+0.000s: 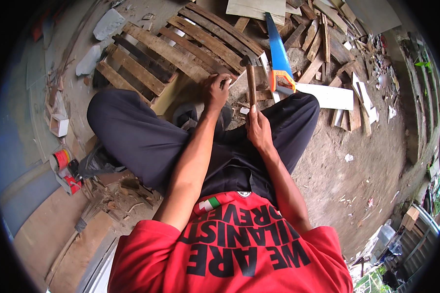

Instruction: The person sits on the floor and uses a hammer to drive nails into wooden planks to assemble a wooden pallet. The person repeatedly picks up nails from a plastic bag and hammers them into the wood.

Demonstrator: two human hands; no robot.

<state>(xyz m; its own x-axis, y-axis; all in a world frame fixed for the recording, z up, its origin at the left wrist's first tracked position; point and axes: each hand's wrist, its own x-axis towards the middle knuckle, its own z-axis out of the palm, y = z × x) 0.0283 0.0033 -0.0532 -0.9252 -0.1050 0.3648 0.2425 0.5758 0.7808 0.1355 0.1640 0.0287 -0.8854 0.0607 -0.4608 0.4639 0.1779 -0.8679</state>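
Note:
My right hand [259, 129] is wrapped round the lower end of a hammer's wooden handle [251, 85]. The dark metal hammer head [251, 61] points away from me, over the end of a pale board. My left hand [217, 91] is closed, its fingers bent together beside the near right corner of a slatted wooden pallet [181, 61]. Whatever those fingers hold is too small to make out. Just right of the hammer, a handsaw with a blue blade [277, 49] and an orange handle [282, 80] lies with its tip pointing away.
Scrap wood [314, 44] is heaped at the far right, with a white board [327, 96] in front of it. Pale chunks [108, 24] lie beyond the pallet on the left. Red tins [61, 160] stand by my left knee. My bent legs [137, 132] frame the work area.

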